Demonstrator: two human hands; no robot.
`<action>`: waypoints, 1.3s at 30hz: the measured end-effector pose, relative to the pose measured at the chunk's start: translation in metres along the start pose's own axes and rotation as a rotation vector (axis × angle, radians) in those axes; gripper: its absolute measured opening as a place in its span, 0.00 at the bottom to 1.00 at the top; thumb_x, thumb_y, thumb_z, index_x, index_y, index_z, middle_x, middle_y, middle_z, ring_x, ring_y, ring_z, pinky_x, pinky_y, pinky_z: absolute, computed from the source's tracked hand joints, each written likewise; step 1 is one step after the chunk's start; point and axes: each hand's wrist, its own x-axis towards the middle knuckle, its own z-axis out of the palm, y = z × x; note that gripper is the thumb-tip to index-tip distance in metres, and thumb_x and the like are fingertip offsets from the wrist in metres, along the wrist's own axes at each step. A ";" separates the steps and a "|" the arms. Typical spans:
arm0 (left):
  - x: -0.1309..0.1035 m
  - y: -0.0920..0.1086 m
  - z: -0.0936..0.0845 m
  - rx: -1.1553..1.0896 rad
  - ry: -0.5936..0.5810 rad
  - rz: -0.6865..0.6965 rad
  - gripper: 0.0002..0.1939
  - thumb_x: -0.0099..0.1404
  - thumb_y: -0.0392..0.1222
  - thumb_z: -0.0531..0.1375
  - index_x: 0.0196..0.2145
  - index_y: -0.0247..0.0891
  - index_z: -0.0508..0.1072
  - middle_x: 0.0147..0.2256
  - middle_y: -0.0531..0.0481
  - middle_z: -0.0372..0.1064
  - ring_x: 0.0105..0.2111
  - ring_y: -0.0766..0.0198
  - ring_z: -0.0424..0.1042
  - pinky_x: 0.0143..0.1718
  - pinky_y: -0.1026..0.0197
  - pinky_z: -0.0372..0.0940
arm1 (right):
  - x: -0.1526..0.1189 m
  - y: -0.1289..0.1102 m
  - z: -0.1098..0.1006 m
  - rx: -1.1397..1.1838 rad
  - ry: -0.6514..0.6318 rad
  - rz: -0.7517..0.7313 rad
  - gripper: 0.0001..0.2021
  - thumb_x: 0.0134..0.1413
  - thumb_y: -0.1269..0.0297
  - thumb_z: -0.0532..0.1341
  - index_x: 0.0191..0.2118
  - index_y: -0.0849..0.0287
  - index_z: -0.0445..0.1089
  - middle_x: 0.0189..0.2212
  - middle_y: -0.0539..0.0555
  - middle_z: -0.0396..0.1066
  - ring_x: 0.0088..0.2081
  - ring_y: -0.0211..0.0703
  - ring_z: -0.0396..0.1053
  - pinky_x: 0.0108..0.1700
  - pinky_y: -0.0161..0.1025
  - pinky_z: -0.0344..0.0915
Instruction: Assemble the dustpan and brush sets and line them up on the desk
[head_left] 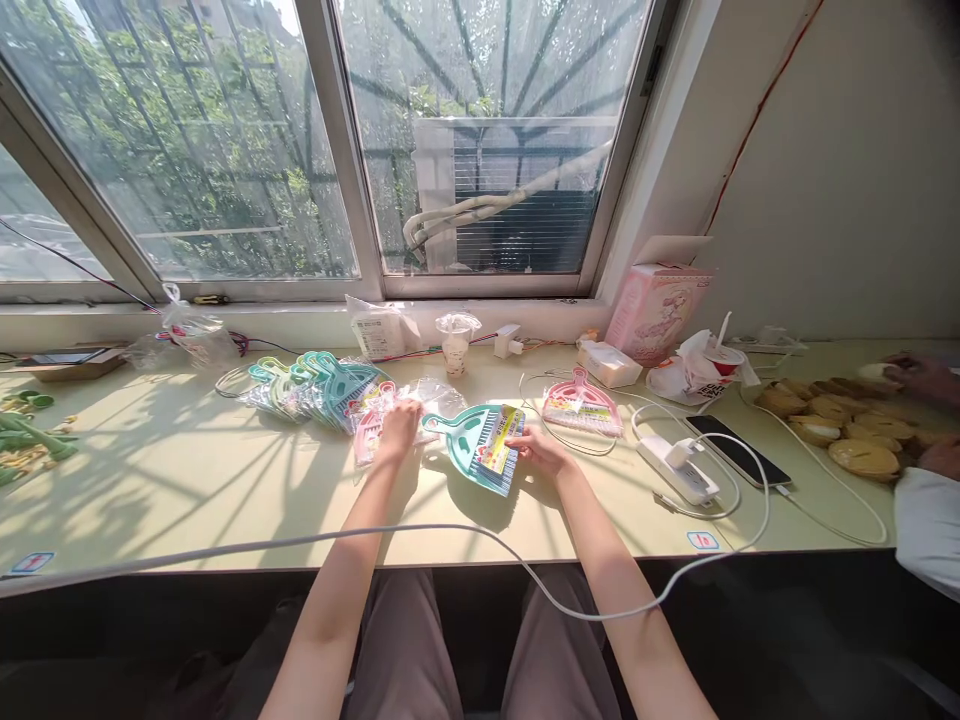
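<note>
Sunlit desk: left hand (pixel 397 428) and right hand (pixel 541 452) grasp teal dustpan (pixel 480 450); pink dustpan (pixel 581 403) beside.

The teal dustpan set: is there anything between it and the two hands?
Nothing visible. The right hand touches the right edge of the teal dustpan set; the left hand rests by its handle on clear packaging.

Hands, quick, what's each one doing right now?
Left hand: closed on a clear plastic bag.
Right hand: holding the teal dustpan by its edge.
</note>
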 end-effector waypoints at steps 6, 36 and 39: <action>0.005 0.038 0.014 0.008 0.001 0.026 0.21 0.81 0.29 0.54 0.56 0.38 0.87 0.57 0.31 0.85 0.58 0.43 0.85 0.57 0.47 0.80 | 0.004 0.000 0.005 0.027 0.174 -0.149 0.17 0.45 0.70 0.77 0.41 0.49 0.78 0.39 0.55 0.86 0.45 0.55 0.86 0.53 0.53 0.83; 0.000 0.082 0.040 -0.760 0.329 -0.076 0.42 0.82 0.59 0.62 0.84 0.43 0.57 0.83 0.30 0.52 0.86 0.36 0.40 0.83 0.25 0.43 | 0.009 -0.001 0.032 0.245 0.251 -0.343 0.20 0.41 0.63 0.84 0.40 0.51 0.80 0.42 0.54 0.87 0.56 0.61 0.84 0.56 0.53 0.85; 0.012 0.075 0.044 -1.192 0.164 -0.180 0.43 0.81 0.67 0.61 0.81 0.41 0.60 0.77 0.28 0.65 0.80 0.34 0.61 0.77 0.29 0.62 | 0.009 -0.001 0.030 0.268 0.242 -0.349 0.23 0.40 0.64 0.84 0.44 0.51 0.80 0.42 0.54 0.87 0.57 0.62 0.83 0.55 0.53 0.86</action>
